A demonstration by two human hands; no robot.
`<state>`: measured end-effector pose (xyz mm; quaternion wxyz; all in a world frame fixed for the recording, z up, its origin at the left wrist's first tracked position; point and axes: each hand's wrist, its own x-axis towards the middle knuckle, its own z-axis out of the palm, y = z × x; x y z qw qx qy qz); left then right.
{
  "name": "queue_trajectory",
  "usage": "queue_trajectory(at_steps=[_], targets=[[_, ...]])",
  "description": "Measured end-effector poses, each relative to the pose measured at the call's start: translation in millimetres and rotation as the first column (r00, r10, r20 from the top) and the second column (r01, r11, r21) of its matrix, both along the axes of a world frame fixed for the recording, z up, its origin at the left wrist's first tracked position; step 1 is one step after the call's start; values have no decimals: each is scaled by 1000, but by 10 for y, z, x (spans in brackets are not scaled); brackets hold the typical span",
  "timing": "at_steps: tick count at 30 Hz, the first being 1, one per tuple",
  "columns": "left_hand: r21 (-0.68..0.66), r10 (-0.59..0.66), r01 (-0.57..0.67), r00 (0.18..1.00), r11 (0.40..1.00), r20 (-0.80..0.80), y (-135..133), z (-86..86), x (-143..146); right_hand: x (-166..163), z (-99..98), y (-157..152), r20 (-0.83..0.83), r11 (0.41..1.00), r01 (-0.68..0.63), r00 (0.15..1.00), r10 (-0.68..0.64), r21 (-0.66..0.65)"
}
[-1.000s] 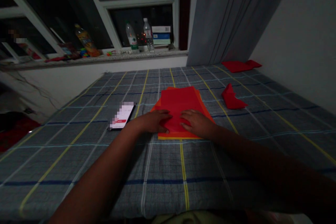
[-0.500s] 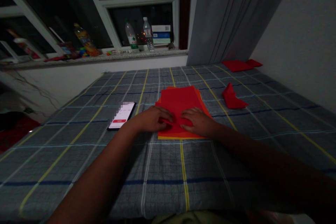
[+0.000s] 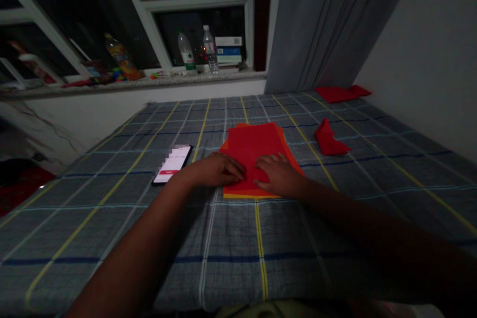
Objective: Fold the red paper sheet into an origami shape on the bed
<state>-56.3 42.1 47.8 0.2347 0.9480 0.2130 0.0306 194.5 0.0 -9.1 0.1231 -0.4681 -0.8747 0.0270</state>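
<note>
At centre frame, a stack of red paper (image 3: 253, 144) lies lengthwise away from the person on a plaid sheet (image 3: 112, 198). Both hands sit on its near end, the right hand (image 3: 278, 175) spread flat, the left hand (image 3: 219, 170) curled at the corner, its grip indiscernible.

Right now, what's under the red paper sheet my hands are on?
An orange sheet peeks out around the red paper sheet, lying on the plaid bedsheet. Any sheets between are hidden; the left hand and right hand cover its near end.
</note>
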Motion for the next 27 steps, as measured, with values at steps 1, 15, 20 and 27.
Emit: queue_trajectory(at_steps=[1, 15, 20, 27], targets=[[-19, 4, -4, 1000, 1000, 7, 4, -8, -6, 4, 7, -3, 0, 1000, -4, 1000, 4, -10], [-88, 167, -163, 985, 983, 34, 7, -59, 47, 2, 28, 35, -104, 996, 33, 994, -41, -77], [-73, 205, -198, 972, 978, 115, 30, -90, 58, -35, 43, -5, -58, 997, 52, 997, -56, -60], [-133, 282, -261, 942, 956, 182, 37, -95, 68, 31, 47, 28, -67, 996, -9, 998, 3, -93]])
